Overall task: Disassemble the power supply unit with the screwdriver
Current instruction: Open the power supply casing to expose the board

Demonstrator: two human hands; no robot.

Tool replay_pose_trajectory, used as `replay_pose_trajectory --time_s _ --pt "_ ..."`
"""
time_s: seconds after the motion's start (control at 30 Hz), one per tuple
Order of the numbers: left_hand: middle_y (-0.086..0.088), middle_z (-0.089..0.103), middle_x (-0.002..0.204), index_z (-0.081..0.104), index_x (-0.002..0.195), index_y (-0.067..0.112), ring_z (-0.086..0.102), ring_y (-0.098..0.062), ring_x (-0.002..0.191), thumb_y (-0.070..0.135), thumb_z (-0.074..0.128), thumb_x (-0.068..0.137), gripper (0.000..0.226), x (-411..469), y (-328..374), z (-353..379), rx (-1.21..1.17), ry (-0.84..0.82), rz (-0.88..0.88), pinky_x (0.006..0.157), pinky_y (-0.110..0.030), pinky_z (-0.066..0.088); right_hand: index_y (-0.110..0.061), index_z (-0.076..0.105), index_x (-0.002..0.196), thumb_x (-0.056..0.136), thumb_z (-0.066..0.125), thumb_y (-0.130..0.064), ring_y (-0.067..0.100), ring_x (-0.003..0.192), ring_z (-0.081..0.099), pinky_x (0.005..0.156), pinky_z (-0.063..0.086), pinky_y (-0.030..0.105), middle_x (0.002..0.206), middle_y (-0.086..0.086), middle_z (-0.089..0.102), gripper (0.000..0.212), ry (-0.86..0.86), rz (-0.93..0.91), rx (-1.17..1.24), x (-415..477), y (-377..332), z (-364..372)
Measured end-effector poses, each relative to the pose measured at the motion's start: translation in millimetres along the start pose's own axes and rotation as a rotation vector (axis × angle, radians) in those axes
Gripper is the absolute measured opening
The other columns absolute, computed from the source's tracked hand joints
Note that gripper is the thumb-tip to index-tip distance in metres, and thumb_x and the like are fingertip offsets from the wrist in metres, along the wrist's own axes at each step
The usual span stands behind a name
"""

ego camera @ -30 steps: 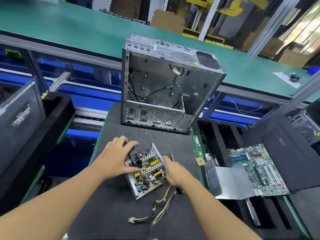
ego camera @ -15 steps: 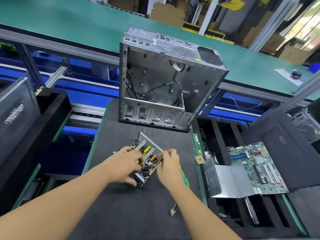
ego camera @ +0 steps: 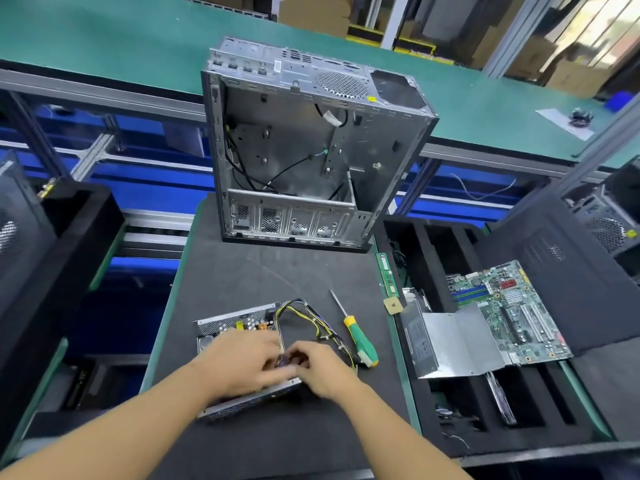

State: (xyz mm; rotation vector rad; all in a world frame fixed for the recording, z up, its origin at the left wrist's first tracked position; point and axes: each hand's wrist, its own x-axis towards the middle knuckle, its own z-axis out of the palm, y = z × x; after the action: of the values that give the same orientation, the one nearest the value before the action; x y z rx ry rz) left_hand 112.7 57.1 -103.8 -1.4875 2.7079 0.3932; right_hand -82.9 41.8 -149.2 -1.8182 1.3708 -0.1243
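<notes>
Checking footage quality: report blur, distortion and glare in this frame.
Head view: hands motion-smeared over the power supply unit; screwdriver and computer case fairly sharp; wide-angle lens bends the conveyor rail; upper-right background overexposed; no harsh glare on the mat.

A dark foam mat (ego camera: 242, 271) covers the near bench. Beyond it a green belt (ego camera: 121, 39) runs across the room on a grey metal frame (ego camera: 104, 98), with blue panels (ego camera: 145, 188) under it. Cardboard boxes (ego camera: 311, 12) and yellow racks (ego camera: 391, 36) stand at the back. White posts (ego camera: 512, 26) rise at the far right, where bright daylight (ego camera: 613, 32) comes in. Black foam trays (ego camera: 450, 244) flank the mat.
</notes>
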Motion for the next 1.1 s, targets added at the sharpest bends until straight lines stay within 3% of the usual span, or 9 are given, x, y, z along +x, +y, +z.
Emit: replay_pose_trajectory --time_s 0.07,0.13,0.23,0.3,0.4,0.5,0.6,0.8,1.1 --pt "0.008 0.050 0.086 0.052 0.077 0.027 0.058 -0.012 0.086 0.062 0.010 0.091 0.057 -4 -18 -7 -0.043 0.160 -0.139 0.064 -0.031 0.043 -0.023 0.069 0.100 0.086 0.069 -0.019 0.005 0.071 0.053 0.077 0.047 0.021 0.089 -0.006 0.057 0.015 0.001 -0.055 -0.031 3 1 3" --pt "0.009 0.045 0.088 0.052 0.084 0.026 0.056 -0.011 0.087 0.051 0.020 0.097 0.043 -5 -28 -8 -0.030 0.210 -0.242 0.065 -0.032 0.050 -0.020 0.069 0.100 0.087 0.071 -0.019 0.012 0.076 0.056 0.080 0.049 0.027 0.091 -0.003 0.057 0.014 0.018 -0.080 -0.018 5 1 6" --pt "0.006 0.051 0.099 0.060 0.092 0.021 0.055 -0.016 0.083 0.039 0.035 0.096 0.031 -1 -30 2 0.159 0.294 -0.123 0.065 -0.034 0.051 -0.029 0.064 0.086 0.086 0.070 -0.019 0.008 0.070 0.053 0.077 0.050 0.030 0.079 -0.010 0.059 0.011 0.053 -0.045 0.013 4 3 10" --pt "-0.003 0.057 0.113 0.064 0.100 0.016 0.057 -0.024 0.092 0.039 0.038 0.091 0.035 2 -33 10 0.223 0.393 -0.127 0.073 -0.038 0.049 -0.032 0.060 0.081 0.085 0.068 -0.019 0.010 0.071 0.057 0.076 0.051 0.030 0.078 -0.008 0.064 0.016 0.066 -0.016 0.012 2 7 12" --pt "-0.004 0.059 0.125 0.057 0.123 0.018 0.058 -0.026 0.109 0.055 0.032 0.094 0.053 8 -43 11 0.225 0.229 -0.345 0.086 -0.041 0.046 -0.025 0.064 0.084 0.087 0.068 -0.018 0.014 0.077 0.060 0.077 0.051 0.028 0.085 0.000 0.068 0.009 0.031 -0.029 0.005 1 8 10" --pt "0.002 0.066 0.098 0.053 0.098 0.026 0.065 -0.023 0.091 0.071 0.015 0.092 0.059 19 -58 12 0.102 0.036 -0.441 0.075 -0.037 0.049 -0.019 0.069 0.091 0.086 0.071 -0.016 0.010 0.079 0.059 0.078 0.049 0.023 0.090 -0.001 0.067 0.006 0.016 -0.088 -0.075 4 7 8" --pt "0.003 0.058 0.074 0.059 0.077 0.024 0.061 -0.024 0.074 0.078 0.006 0.087 0.076 38 -69 3 0.106 -0.096 -0.377 0.066 -0.035 0.048 -0.014 0.073 0.095 0.086 0.071 -0.011 0.009 0.079 0.057 0.080 0.048 0.024 0.092 0.000 0.067 0.010 0.057 -0.097 -0.110 3 4 11" --pt "0.005 0.057 0.062 0.058 0.064 0.023 0.055 -0.016 0.057 0.081 0.003 0.085 0.083 44 -77 12 0.047 -0.020 -0.323 0.062 -0.034 0.050 -0.011 0.073 0.092 0.087 0.070 -0.013 0.017 0.086 0.060 0.081 0.048 0.029 0.092 0.001 0.066 0.007 0.051 -0.142 -0.126 1 4 7" --pt "0.000 0.058 0.066 0.059 0.067 0.020 0.058 -0.022 0.063 0.080 0.001 0.086 0.085 44 -77 12 -0.028 -0.023 -0.300 0.069 -0.038 0.052 -0.021 0.063 0.093 0.087 0.056 -0.010 0.019 0.093 0.058 0.082 0.046 0.033 0.099 -0.006 0.065 0.014 0.017 -0.080 -0.195 -5 -6 4"
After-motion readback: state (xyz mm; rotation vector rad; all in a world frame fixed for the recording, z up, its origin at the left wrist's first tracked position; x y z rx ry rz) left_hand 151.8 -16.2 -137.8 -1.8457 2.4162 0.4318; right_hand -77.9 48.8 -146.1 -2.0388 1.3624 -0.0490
